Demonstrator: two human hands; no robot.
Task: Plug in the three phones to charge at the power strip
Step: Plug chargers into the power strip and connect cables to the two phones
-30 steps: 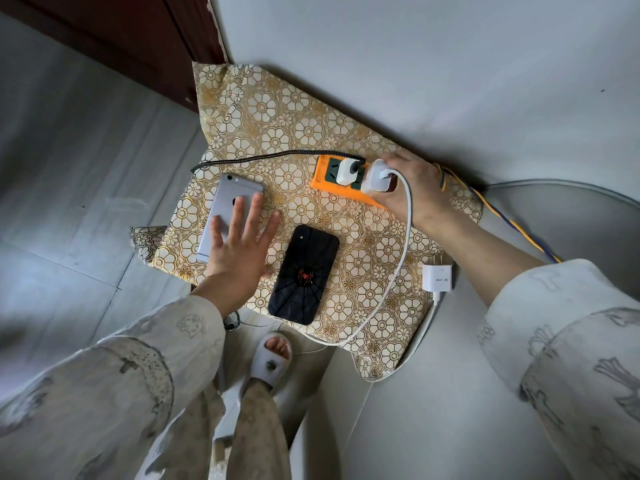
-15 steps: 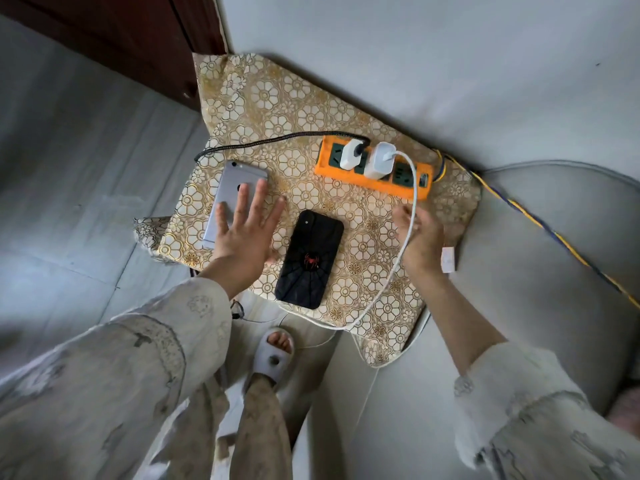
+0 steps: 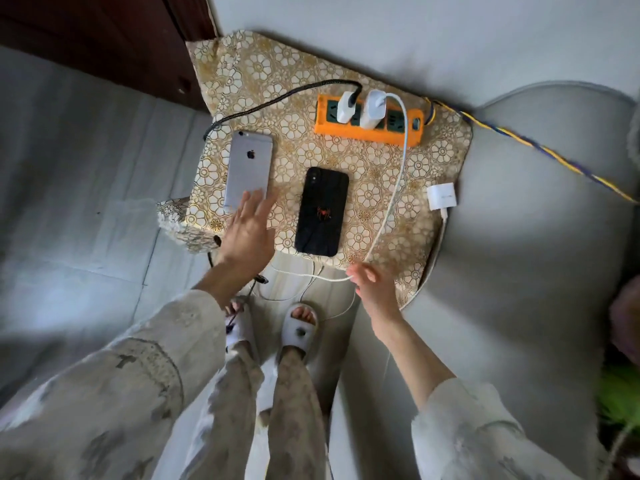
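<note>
Gold floral cloth (image 3: 349,161) carries the black phone (image 3: 322,211), long axis running away, just ahead-left of the right hand (image 3: 375,289) pinching the white cable (image 3: 393,195); left hand (image 3: 247,233) rests spread, fingertips on the silver phone (image 3: 248,168).

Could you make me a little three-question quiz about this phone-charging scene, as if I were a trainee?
1. True or false: two white chargers are plugged into the orange power strip.
2. Which phone does the left hand touch? A) the black phone B) the silver phone C) neither
3. Fill in: the right hand is at the white ____ that runs from the strip.

Key
1. True: two white chargers stand in it; a third white charger lies loose at the cloth's right edge.
2. B: its fingertips lie on the near end of the silver phone; the black phone lies untouched.
3. cable.
</note>
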